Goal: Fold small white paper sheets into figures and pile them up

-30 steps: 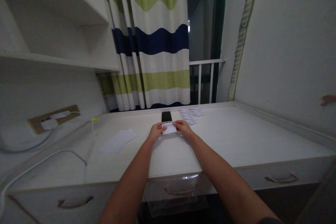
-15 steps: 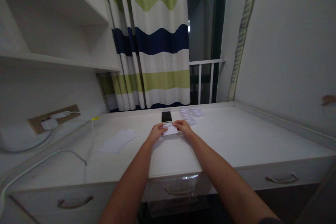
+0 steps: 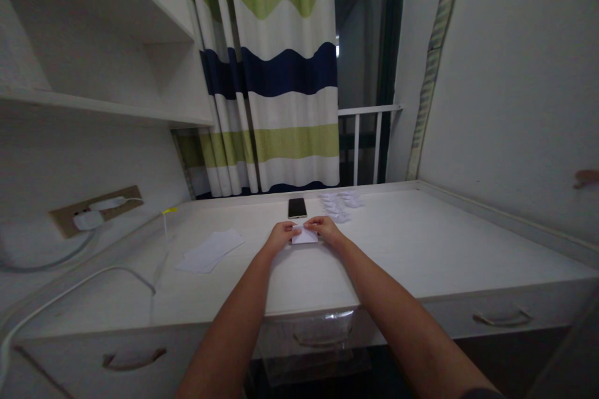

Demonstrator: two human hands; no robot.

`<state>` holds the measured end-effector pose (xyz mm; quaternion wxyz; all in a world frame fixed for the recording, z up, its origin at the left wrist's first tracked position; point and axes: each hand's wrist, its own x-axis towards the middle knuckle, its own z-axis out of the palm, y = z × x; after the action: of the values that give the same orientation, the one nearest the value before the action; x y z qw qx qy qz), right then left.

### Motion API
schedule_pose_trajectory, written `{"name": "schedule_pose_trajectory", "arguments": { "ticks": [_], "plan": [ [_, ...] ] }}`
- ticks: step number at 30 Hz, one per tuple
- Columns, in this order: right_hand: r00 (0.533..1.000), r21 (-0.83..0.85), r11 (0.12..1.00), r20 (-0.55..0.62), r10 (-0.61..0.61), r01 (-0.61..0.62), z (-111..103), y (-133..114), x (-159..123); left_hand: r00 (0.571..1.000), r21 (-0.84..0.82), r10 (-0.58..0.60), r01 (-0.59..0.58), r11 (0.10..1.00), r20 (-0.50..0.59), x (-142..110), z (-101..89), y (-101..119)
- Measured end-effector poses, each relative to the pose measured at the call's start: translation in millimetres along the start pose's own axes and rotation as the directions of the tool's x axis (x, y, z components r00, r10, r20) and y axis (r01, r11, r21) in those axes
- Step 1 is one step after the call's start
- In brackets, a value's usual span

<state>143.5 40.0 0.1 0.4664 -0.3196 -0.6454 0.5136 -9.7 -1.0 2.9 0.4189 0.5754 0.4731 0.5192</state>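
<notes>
Between my two hands is a small folded piece of white paper (image 3: 305, 236), its flat face toward me. My left hand (image 3: 281, 234) is closed on its left side, thumb over the front. My right hand (image 3: 326, 228) pinches the upper right edge, with the fingertips of both hands close together along the top. Just beyond my hands lies a dark-screened phone (image 3: 297, 207). Several folded white paper pieces (image 3: 337, 204) are grouped right of the phone. To the left, flat sheets of white paper (image 3: 211, 251) lie overlapping.
The white desk (image 3: 449, 243) has drawers with handles along its front. A pale cable (image 3: 112, 269) runs over its left side, near a wall socket with plugs (image 3: 88, 219). A shelf (image 3: 107, 106) overhangs the left, and a striped curtain (image 3: 290, 112) hangs behind.
My right hand has shifted slightly left along the paper's top edge, nearer my left fingers. The paper sits a little lower. The phone and other papers stay put.
</notes>
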Motion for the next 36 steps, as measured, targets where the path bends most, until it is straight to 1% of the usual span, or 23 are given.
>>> {"name": "schedule_pose_trajectory", "arguments": {
  "ticks": [3, 5, 8, 12, 16, 20, 24, 28, 33, 36],
  "plan": [
    [0.999, -0.052, 0.998, -0.003, -0.046, 0.046, -1.0, -0.3, 0.4, 1.000, 0.028, 0.003, -0.003, 1.000, -0.001, 0.4, 0.3, 0.0],
    [0.997, -0.059, 0.996, 0.006, -0.071, 0.071, -1.4, -0.5, 0.8, 1.000, 0.041, 0.004, -0.004, 0.999, 0.001, 0.3, 0.2, 0.3],
    [0.996, -0.065, 0.994, 0.029, -0.088, 0.090, -1.1, 0.4, 1.8, 1.000, 0.075, 0.017, -0.018, 0.997, 0.014, 0.0, -0.1, 0.6],
    [0.994, -0.119, 0.987, 0.033, -0.108, 0.111, -1.1, 2.9, 3.6, 0.999, 0.113, 0.031, -0.034, 0.993, 0.030, -0.3, -0.3, 0.2],
    [0.988, -0.108, 0.982, 0.029, -0.154, 0.156, -1.1, 3.6, 4.2, 0.998, 0.167, 0.052, -0.055, 0.984, 0.021, -1.3, -0.5, 0.6],
    [0.988, -0.099, 0.984, 0.059, -0.141, 0.147, -0.4, 3.8, 3.7, 0.997, 0.242, 0.065, -0.075, 0.967, 0.050, -3.6, -0.2, 3.5],
    [0.985, -0.182, 0.969, 0.075, -0.155, 0.167, -0.6, 4.7, 3.5, 0.993, 0.283, 0.060, -0.086, 0.955, 0.098, -4.1, 0.8, 4.9],
    [0.978, -0.212, 0.956, 0.085, -0.191, 0.205, 0.0, 2.5, 2.1, 0.992, 0.300, 0.070, -0.098, 0.949, 0.104, -3.5, 1.0, 3.9],
    [0.975, -0.230, 0.950, 0.119, -0.187, 0.210, 1.5, -1.1, -0.1, 0.992, 0.320, 0.052, -0.086, 0.943, 0.115, -3.9, 2.2, 3.3],
    [0.970, -0.259, 0.937, 0.127, -0.206, 0.233, 1.3, -0.3, 1.0, 0.993, 0.331, 0.054, -0.086, 0.940, 0.103, -3.9, 3.3, 3.0]
  ]
}}
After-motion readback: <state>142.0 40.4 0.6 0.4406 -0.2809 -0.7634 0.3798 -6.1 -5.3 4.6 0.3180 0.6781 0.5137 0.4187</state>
